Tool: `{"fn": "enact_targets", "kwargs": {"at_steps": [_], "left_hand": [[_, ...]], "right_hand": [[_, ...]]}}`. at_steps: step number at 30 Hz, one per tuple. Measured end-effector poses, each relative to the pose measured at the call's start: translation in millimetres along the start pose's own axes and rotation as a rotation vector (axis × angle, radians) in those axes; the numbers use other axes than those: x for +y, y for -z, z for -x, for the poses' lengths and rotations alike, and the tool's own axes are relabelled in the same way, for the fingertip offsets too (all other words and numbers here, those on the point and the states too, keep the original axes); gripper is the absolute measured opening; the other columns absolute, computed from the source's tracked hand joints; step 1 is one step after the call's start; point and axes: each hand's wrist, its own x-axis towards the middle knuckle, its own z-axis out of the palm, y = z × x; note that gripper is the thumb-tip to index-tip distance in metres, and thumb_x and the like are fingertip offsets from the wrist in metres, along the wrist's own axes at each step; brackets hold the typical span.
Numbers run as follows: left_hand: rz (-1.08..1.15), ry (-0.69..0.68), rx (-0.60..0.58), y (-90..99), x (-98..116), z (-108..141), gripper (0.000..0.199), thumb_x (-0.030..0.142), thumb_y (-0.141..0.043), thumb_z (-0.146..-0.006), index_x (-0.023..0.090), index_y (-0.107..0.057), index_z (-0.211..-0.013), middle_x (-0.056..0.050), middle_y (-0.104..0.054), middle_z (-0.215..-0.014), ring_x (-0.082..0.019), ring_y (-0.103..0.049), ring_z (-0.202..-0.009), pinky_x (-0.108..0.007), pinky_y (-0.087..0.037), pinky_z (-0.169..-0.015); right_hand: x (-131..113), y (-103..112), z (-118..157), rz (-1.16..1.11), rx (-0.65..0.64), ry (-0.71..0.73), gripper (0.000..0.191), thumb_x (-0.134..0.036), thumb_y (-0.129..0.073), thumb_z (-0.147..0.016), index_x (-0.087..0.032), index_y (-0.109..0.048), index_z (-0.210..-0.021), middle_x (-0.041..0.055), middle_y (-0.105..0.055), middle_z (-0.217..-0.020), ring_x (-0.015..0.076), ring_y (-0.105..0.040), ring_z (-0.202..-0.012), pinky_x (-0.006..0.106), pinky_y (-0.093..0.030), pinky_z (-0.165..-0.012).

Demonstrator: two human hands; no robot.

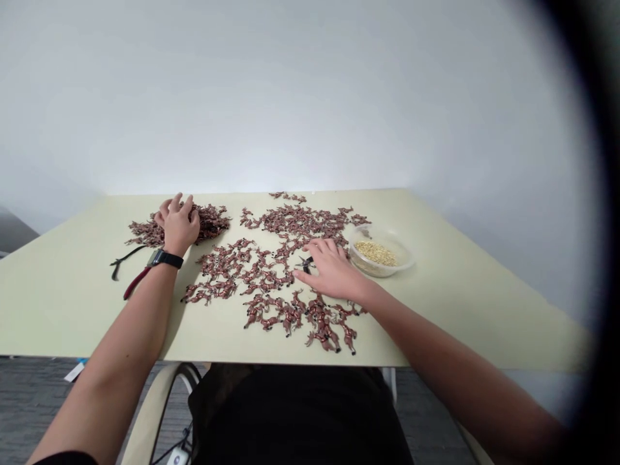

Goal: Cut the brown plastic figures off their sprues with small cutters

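**A:** Left hand (178, 225) looks busy, what's it up to? And the right hand (332, 269)?

**B:** Left one is half curled, fingers pushed down onto a heap of tiny reddish-brown horse figures (210, 223). Can't tell if it's actually got hold of any. Right one is open and flat, fingers spread, hovering low over a loose spread of the same figures (252, 278), and nothing's clearly in it.

**A:** Where's all that sitting?

**B:** Heap's at the far left of the tabletop (62, 310), and the spread fills the middle, running toward the far edge and down to the near side.

**A:** Any tools around?

**B:** Yep, small black-handled pliers (305, 263) lie right by the right hand's fingertips, on top of the figures. Red-and-black-handled pliers (132, 281) sit on the bare tabletop just beside the left wrist, which has a black wristwatch (165, 259) on it.

**A:** What's in that container?

**B:** That's a clear plastic bowl (380, 252) just past the right hand, holding golden grains (376, 253). Too small to tell exactly what they are.
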Motion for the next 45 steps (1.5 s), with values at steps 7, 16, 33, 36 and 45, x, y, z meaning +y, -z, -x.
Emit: {"fn": "enact_targets", "kwargs": {"at_steps": [7,16,33,36,45], "left_hand": [[0.116,-0.166,0.013,5.4,43,8,0.060,0.028,-0.052,-0.099,0.025,-0.048,-0.159,-0.012,-0.041,-0.165,-0.040,-0.024,-0.152,-0.064,-0.019,-0.119],[0.424,-0.660,-0.502,-2.0,105,42,0.026,0.036,-0.060,-0.096,0.024,-0.082,-0.106,-0.010,-0.077,-0.111,-0.032,-0.059,-0.115,-0.052,-0.044,-0.106],[0.429,-0.628,-0.660,-16.0,109,49,0.022,0.035,-0.063,-0.089,0.023,-0.080,-0.098,-0.010,-0.078,-0.105,-0.030,-0.065,-0.108,-0.048,-0.049,-0.101],[0.396,-0.601,-0.679,-18.4,107,49,0.023,0.034,-0.063,-0.087,0.021,-0.078,-0.099,-0.010,-0.077,-0.106,-0.030,-0.064,-0.109,-0.046,-0.049,-0.101],[0.335,-0.639,-0.682,-17.7,106,50,0.025,0.033,-0.055,-0.094,0.020,-0.073,-0.106,-0.011,-0.073,-0.112,-0.030,-0.060,-0.114,-0.047,-0.044,-0.105]], "right_hand": [[32,65,1,-0.145,0.568,-0.140,0.041,-0.041,-0.033,-0.107,-0.023,-0.070,-0.107,0.0143,-0.071,-0.103,0.0310,-0.064,-0.103,0.047,-0.053,-0.087],[130,76,0,0.164,-0.069,-0.337,0.009,-0.027,-0.065,-0.080,-0.023,-0.073,-0.078,0.0064,-0.074,-0.078,0.0212,-0.062,-0.069,0.031,-0.042,-0.063],[122,72,-5,0.184,0.045,-0.337,0.009,-0.025,-0.064,-0.077,-0.022,-0.071,-0.073,0.0078,-0.070,-0.072,0.0229,-0.062,-0.071,0.031,-0.042,-0.066],[123,72,-5,0.189,0.040,-0.362,0.008,-0.024,-0.063,-0.078,-0.021,-0.069,-0.074,0.0081,-0.071,-0.075,0.0216,-0.061,-0.070,0.030,-0.039,-0.065],[119,75,-7,0.093,0.007,-0.454,0.011,-0.018,-0.061,-0.081,-0.020,-0.070,-0.087,0.0092,-0.074,-0.094,0.0201,-0.061,-0.076,0.029,-0.037,-0.065]]}}
